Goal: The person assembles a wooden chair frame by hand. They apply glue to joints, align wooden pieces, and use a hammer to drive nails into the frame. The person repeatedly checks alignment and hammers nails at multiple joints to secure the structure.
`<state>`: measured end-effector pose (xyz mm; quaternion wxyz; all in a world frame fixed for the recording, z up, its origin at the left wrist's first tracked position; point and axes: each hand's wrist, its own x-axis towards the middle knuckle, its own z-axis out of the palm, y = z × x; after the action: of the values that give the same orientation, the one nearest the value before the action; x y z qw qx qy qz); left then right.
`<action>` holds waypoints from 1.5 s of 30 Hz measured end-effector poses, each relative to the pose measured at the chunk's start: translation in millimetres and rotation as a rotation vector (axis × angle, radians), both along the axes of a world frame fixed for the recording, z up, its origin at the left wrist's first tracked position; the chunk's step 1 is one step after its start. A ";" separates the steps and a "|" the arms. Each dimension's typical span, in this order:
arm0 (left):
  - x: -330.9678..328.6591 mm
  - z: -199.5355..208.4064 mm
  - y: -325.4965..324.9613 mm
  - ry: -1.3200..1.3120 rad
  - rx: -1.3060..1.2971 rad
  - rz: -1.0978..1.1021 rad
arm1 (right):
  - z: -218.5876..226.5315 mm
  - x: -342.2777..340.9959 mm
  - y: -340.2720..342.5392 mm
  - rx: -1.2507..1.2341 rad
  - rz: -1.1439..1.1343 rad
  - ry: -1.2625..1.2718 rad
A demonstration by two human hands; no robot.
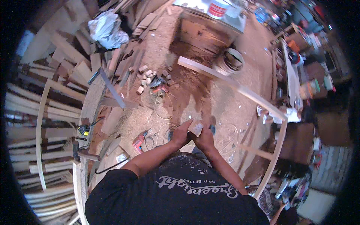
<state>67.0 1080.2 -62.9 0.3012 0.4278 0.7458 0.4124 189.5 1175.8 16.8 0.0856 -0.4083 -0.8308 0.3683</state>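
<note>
Two hands (193, 135); one block (196, 127); one bucket (229, 62)

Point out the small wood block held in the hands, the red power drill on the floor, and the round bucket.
small wood block (196, 128), head view, its flat face.
red power drill (138, 143), head view, its body.
round bucket (229, 62), head view, its rim.

Dim, perhaps daylit; blurred, warped rim.

A round white tub (218, 8) with a red label sits on the far bench — beside it (left) a crumpled white bag (107, 29).
</note>
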 end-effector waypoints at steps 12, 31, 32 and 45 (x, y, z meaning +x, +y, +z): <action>-83.3 -74.6 151.6 -0.026 0.014 0.327 | -37.2 -77.1 320.7 0.215 0.505 -0.052; -155.6 -261.6 304.5 -0.753 0.551 0.969 | -158.9 -206.8 441.3 -0.377 0.646 -0.287; -154.3 -262.9 308.6 -0.627 0.526 0.964 | -157.3 -197.7 446.8 -0.417 0.617 -0.174; -220.4 -204.3 331.3 -0.326 0.352 0.780 | -92.5 -190.3 467.4 -0.397 0.633 -0.355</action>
<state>-153.4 1411.6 -267.2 0.1594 0.0892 0.7128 0.6772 -0.9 1643.1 -75.8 -0.2567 -0.1984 -0.8301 0.4536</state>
